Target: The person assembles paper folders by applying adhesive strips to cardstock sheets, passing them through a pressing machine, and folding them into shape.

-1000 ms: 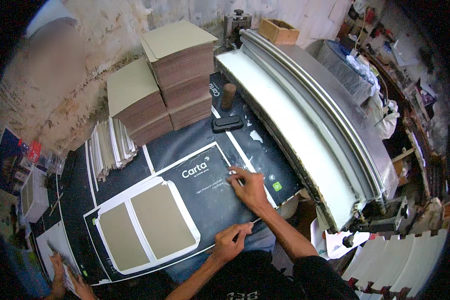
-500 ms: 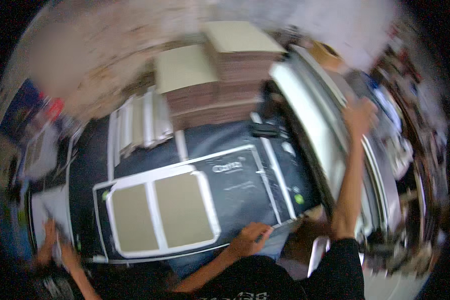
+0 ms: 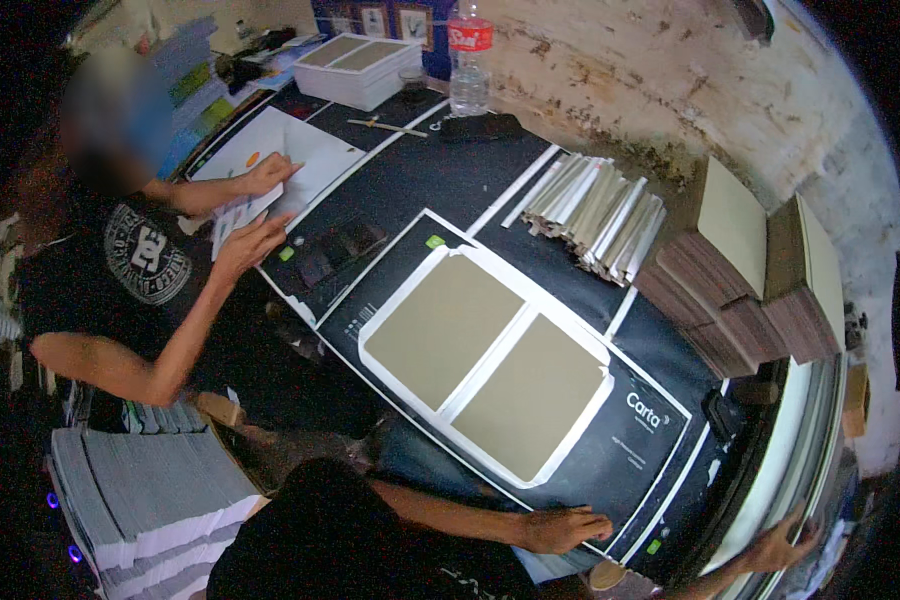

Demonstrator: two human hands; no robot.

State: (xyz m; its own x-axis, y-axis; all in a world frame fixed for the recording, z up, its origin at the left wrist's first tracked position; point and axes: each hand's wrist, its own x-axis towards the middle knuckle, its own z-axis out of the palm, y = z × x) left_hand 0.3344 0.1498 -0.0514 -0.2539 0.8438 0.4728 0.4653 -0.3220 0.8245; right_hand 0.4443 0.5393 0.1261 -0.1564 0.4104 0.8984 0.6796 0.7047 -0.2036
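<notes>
A hardcover book case [image 3: 485, 365] lies flat on the black table mat [image 3: 610, 465], its two grey-brown boards framed by white turned-over edges. My left hand [image 3: 565, 528] rests at the mat's near edge, just off the case's lower right corner. Its fingers are curled in, and whatever they hold, if anything, is hidden. At the far right my right hand [image 3: 782, 548] is at a stack of long white sheets [image 3: 805, 440], with thumb and fingers apart. Nothing is visible in its grip.
Stacks of brown board [image 3: 725, 270] and a bundle of paper strips [image 3: 595, 215] stand along the back. A co-worker's hands [image 3: 255, 215] hold folded paper at left. Beyond are a bottle [image 3: 469, 65] and piled covers [image 3: 360, 75]. Grey book blocks [image 3: 150, 485] are stacked near left.
The view has swung left, bringing the co-worker and bottle into clear sight. My right hand has come back along the sheets toward me. My left hand stays by the mat's near edge.
</notes>
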